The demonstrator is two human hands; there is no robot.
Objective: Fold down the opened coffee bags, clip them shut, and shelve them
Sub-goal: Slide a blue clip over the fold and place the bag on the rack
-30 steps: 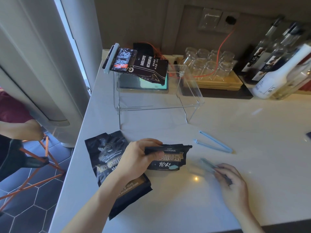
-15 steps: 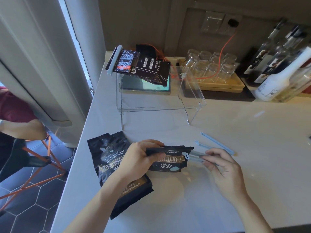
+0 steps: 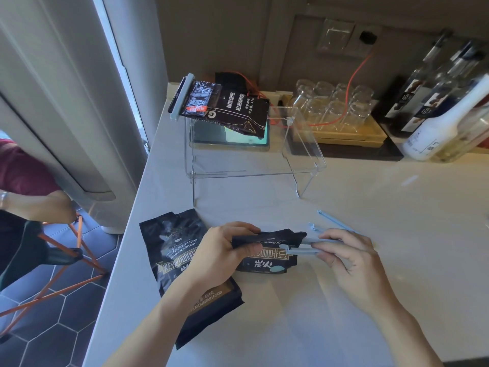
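Note:
My left hand point(image 3: 221, 251) pinches the folded top of a small black coffee bag point(image 3: 267, 256) lying on the white counter point(image 3: 370, 300). My right hand point(image 3: 352, 256) holds a light blue bag clip point(image 3: 301, 249), its open jaws at the bag's right edge. A larger black coffee bag point(image 3: 172, 250) lies flat to the left, partly under my left forearm. A second blue clip point(image 3: 333, 221) lies open just behind my right hand. On the clear acrylic shelf point(image 3: 301, 144) rests a clipped black coffee bag point(image 3: 232, 109).
Upturned glasses on a wooden tray point(image 3: 344, 133) stand behind the shelf. Bottles point(image 3: 436, 102) crowd the back right. An orange cable point(image 3: 354, 75) runs to a wall socket. The counter's left edge drops to a tiled floor, where another person point(image 3: 23, 181) sits by an orange stool.
My right hand picked the blue clip off the counter and carried it left to the small bag's right edge. My left hand kept its hold on the folded top.

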